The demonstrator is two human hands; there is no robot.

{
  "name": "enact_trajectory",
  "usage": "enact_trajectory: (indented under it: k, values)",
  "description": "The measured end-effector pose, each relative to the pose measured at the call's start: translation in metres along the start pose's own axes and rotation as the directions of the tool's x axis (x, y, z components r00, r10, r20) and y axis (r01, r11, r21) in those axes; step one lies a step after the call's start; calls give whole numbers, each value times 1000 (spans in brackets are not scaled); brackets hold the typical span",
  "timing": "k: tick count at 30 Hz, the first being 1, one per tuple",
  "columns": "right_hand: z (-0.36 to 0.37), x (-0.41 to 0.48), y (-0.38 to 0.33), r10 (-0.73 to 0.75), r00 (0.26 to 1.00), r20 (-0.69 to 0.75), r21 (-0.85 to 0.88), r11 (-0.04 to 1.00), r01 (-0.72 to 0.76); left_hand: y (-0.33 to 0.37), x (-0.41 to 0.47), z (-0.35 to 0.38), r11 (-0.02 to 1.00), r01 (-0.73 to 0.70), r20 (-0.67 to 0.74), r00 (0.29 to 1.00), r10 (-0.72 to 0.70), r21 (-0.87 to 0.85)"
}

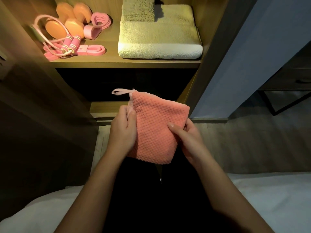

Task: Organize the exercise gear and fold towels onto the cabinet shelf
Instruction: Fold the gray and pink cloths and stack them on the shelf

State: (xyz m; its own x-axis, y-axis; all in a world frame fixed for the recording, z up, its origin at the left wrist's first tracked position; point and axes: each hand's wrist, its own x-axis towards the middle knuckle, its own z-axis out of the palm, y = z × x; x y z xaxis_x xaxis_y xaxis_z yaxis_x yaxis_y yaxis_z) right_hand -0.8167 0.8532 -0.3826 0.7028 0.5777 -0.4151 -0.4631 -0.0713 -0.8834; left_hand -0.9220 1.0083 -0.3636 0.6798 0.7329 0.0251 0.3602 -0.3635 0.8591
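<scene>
**Coral towel held in both hands below the stocked shelf**

Nearest to us, two bare forearms reach out over a white bed (269, 199), and between them we see dark clothing. The left hand (122, 132) grips the left edge of a coral waffle towel (156, 128), its fingers curled round the hem and its thumb lying along the cloth. The towel is folded to a small square and held in the air in front of the cabinet, well below the lit shelf (127, 63). A pale hanging loop (120, 91) sticks out from its upper left corner. The right hand (188, 140) pinches the right edge, with the thumb pressed on top of the fabric and the fingers tucked underneath.

On the shelf above, we read from the left. A pink jump rope (75, 41) is looped round two orange dumbbells (74, 28), and its striped handles lie side by side in front of them. Just beside the dumbbells stands a pink heart-shaped trainer (99, 22). A flat pink band (94, 49) lies near the shelf's front edge, touching the rope handles. Further right we find a large folded cream towel (159, 39), with a smaller olive towel (138, 10) stacked on its back left part.

At the far right, past the cabinet side, a dark metal frame (286, 98) stands on the wood floor (252, 145).
</scene>
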Motion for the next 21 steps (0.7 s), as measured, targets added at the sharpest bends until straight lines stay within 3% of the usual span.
enact_trajectory:
  k: [4,8,11,18,21]
  values:
    - [-4,-8,-5,-242,968,61,-228,941,250,-1,-3,-4,984,-147,-153,975,161,102]
    - [-14,-14,-18,-460,858,229,-540,673,505,0,1,-12,954,-288,-201,933,299,85]
    - [-17,-12,-31,-422,844,331,-649,548,528,-2,8,-20,925,-375,-190,906,378,54]
    - [-14,-5,-51,-348,793,500,-653,451,609,-4,20,-32,873,-485,-232,845,483,52]
    - [-12,-1,-52,-222,757,614,-655,392,646,0,23,-34,822,-552,-224,791,569,138]
